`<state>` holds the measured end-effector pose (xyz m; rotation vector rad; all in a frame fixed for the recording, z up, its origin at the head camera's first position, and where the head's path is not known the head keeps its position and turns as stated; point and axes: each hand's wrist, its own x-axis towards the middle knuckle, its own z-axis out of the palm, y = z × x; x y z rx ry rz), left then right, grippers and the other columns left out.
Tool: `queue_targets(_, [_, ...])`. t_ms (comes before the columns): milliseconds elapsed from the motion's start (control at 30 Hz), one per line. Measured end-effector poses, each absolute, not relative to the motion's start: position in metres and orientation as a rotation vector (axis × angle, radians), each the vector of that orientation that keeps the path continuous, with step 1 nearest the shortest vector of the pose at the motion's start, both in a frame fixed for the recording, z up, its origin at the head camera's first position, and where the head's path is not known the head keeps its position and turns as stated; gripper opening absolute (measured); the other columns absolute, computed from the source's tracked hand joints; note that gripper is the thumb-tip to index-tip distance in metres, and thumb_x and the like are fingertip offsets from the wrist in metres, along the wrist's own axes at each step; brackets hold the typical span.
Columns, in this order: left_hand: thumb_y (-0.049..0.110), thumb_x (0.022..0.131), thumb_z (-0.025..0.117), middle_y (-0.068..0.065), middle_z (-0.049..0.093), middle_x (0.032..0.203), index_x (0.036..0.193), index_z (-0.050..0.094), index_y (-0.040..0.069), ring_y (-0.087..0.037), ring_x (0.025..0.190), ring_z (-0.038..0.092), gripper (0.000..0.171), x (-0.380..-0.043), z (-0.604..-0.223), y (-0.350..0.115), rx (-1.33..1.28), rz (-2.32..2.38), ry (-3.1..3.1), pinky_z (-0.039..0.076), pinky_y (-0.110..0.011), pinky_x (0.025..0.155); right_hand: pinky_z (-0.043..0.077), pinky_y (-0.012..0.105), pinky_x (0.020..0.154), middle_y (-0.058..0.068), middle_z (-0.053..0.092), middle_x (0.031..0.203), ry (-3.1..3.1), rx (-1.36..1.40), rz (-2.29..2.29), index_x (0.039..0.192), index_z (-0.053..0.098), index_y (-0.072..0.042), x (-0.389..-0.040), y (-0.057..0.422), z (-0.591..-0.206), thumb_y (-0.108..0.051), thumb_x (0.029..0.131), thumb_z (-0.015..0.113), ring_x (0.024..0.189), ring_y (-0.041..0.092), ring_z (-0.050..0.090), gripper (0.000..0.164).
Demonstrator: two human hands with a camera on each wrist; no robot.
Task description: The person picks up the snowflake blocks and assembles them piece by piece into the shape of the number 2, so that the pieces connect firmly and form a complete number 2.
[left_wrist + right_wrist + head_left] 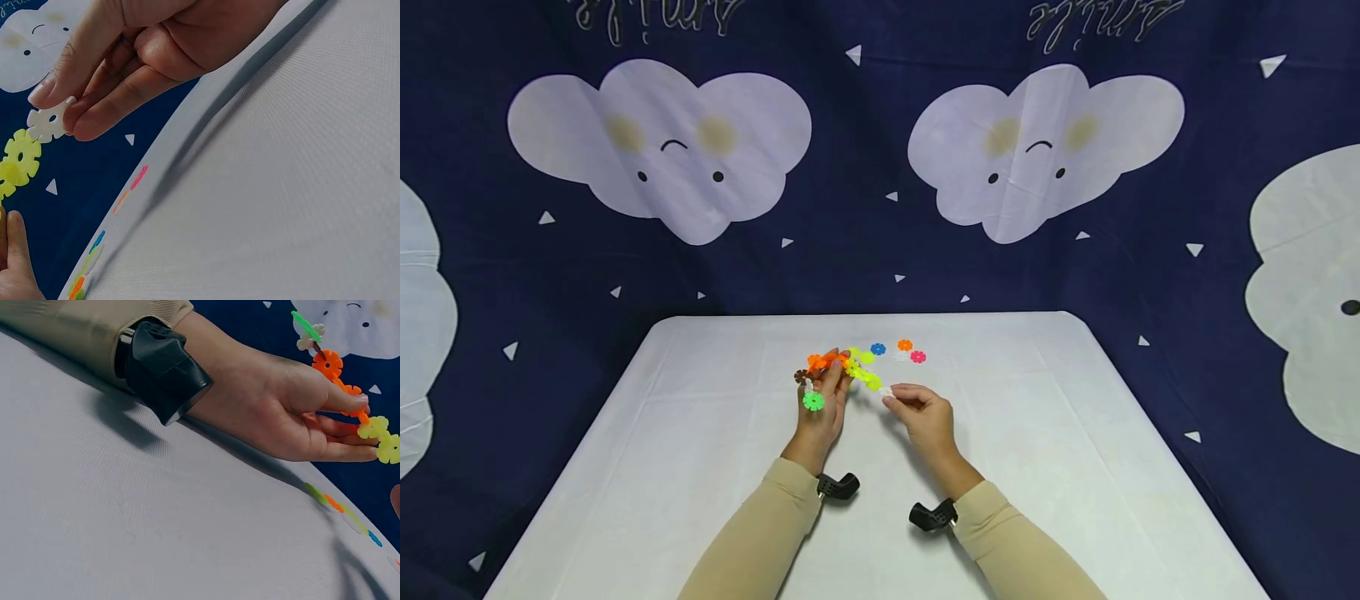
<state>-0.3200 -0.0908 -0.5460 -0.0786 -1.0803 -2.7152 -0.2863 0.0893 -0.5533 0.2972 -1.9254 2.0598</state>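
Fingers (94, 119) of the right hand (928, 421) pinch a white flower piece (47, 124), and its edge meets the yellow end of the chain (853, 369)! Over on the other side, the left hand (829, 412) grips the orange stretch, thumb pressed on it, the whole chain up above the desk (647, 467). A green disc (813, 402) hangs at the far end. Beyond the hands, blue (877, 349), orange (906, 345) and pink pieces (918, 357) lie loose, and behind them, dark blue cloth (850, 167) with pale clouds (662, 117).
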Motion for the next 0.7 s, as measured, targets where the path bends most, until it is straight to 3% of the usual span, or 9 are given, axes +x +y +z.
queue_targets(233, [0.004, 0.107, 0.062, -0.03, 0.057, 0.141, 0.133, 0.062, -0.007, -0.039, 0.14, 0.049, 0.028, -0.318, -0.544, -0.09, -0.079, -2.716, -1.106, 0.044, -0.041, 0.113, 0.061, 0.024, 0.08, 0.022, 0.074, 0.108, -1.921, 0.305, 2.054, 0.099, 0.08, 0.008, -0.285, 0.089, -0.553, 0.007, 0.083, 0.087, 0.095, 0.02, 0.074, 0.018])
queue_targets(467, [0.004, 0.107, 0.06, -0.034, 0.044, 0.152, 0.14, 0.056, -0.011, -0.035, 0.138, 0.051, 0.036, -0.317, -0.544, -0.092, -0.074, -2.707, -1.164, 0.046, -0.038, 0.112, 0.06, 0.021, 0.081, 0.024, 0.075, 0.108, -1.965, 0.296, 2.003, 0.097, 0.079, 0.01, -0.285, 0.089, -0.55, 0.01, 0.083, 0.085, 0.101, 0.033, 0.073, 0.016])
queue_targets(700, [0.0, 0.106, 0.061, -0.033, 0.054, 0.143, 0.137, 0.057, -0.014, -0.045, 0.139, 0.048, 0.034, -0.311, -0.535, -0.09, -0.098, -2.687, -1.181, 0.048, -0.039, 0.11, 0.06, 0.019, 0.079, 0.032, 0.073, 0.101, -1.945, 0.358, 1.94, 0.093, 0.076, 0.018, -0.27, 0.087, -0.525, 0.016, 0.082, 0.083, 0.098, 0.042, 0.072, 0.014])
